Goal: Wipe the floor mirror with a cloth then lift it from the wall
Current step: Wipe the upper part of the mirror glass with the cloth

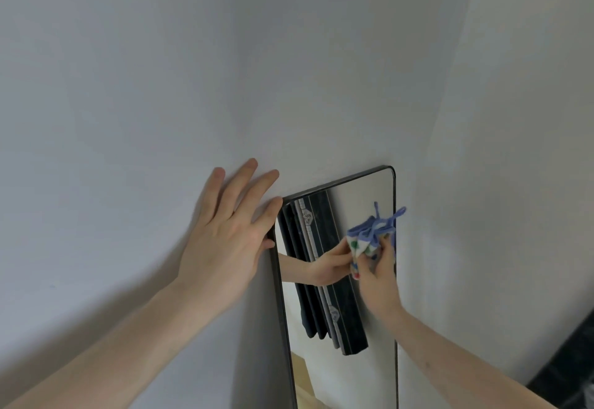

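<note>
A tall floor mirror (363, 360) with a thin black frame leans against the white wall. My left hand (225, 232) rests at its upper left corner, fingers spread on the wall and thumb hooked over the frame's left edge. My right hand (379, 277) presses a small bunched cloth (369, 238), white with blue trim and coloured spots, against the glass near the mirror's upper right edge. The glass reflects that hand, the cloth and dark hanging fabric. The mirror's lower end is out of view.
White walls (160, 71) fill most of the view, with a corner line right of the mirror. A dark marbled surface (569, 367) shows at the lower right edge. A strip of wooden floor appears in the mirror's reflection.
</note>
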{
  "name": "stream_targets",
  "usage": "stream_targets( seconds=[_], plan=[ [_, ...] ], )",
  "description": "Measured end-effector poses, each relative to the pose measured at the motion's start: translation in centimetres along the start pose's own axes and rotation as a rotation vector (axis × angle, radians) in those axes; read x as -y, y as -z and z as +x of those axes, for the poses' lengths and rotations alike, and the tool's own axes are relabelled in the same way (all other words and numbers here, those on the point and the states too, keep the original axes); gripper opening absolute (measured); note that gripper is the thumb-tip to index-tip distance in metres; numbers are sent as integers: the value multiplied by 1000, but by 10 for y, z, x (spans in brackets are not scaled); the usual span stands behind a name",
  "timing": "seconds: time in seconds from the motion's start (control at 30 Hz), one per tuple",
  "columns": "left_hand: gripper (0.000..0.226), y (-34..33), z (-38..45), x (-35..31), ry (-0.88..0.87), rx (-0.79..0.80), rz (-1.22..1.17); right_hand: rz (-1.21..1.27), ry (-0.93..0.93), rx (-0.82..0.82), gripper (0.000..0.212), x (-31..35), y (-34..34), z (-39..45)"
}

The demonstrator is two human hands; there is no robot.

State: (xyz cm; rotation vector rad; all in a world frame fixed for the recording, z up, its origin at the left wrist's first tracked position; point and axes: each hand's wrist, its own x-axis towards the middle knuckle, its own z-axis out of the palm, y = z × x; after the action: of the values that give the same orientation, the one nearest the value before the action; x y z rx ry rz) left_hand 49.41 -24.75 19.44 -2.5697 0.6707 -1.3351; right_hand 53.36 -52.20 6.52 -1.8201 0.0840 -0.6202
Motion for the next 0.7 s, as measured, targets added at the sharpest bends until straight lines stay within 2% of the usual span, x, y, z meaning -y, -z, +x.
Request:
stream_targets(
  seconds=[0.2, 0.3, 0.47, 0.7],
  plan=[
    [60, 3, 0, 1, -11, 7, 15, -66, 225, 58, 56, 32, -42, -60],
    [58, 4, 0, 1, -13, 14, 6, -182, 195, 43, 50, 57, -53, -75],
    [58, 2, -1, 2, -20, 21, 5, -141, 240, -6, 45, 82, -65, -81],
    [60, 3, -3, 2, -40, 28, 8, -151, 182, -1, 45, 41, -72, -122]
  ],
)
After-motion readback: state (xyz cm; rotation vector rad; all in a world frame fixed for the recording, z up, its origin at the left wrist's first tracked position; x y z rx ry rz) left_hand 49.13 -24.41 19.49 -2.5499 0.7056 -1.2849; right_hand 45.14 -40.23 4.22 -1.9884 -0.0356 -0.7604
